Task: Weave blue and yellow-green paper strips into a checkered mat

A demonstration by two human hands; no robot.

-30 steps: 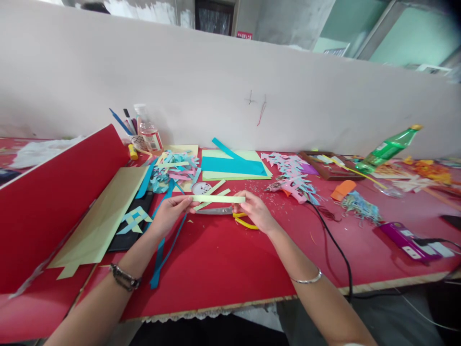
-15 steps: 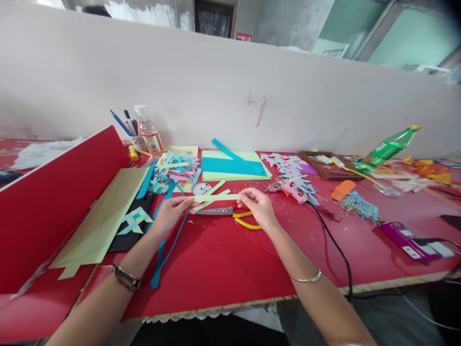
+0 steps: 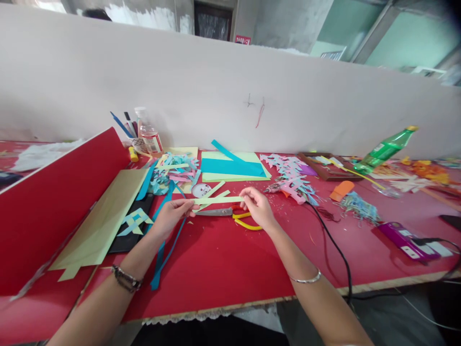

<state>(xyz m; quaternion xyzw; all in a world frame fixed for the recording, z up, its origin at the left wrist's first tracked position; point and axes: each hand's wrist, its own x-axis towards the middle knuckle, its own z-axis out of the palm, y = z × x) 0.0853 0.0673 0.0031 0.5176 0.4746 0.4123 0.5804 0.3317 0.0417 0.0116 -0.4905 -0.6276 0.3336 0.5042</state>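
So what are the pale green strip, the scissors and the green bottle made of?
Pale green strip: probably matte paper, thin and flat without shine.
Scissors: the grey blade looks like metal, faintly glossy; smooth yellow handles may be plastic.
Green bottle: likely glossy plastic, see-through with bright highlights; possibly glass.

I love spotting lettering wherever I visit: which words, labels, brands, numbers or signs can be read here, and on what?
None can be read.
Red rectangular sign beyond the white partition: marks too small.
Clear plastic bottle: red-and-white label, too blurred.
Green plastic bottle: label too small.
Held pale green paper strip: no writing visible.
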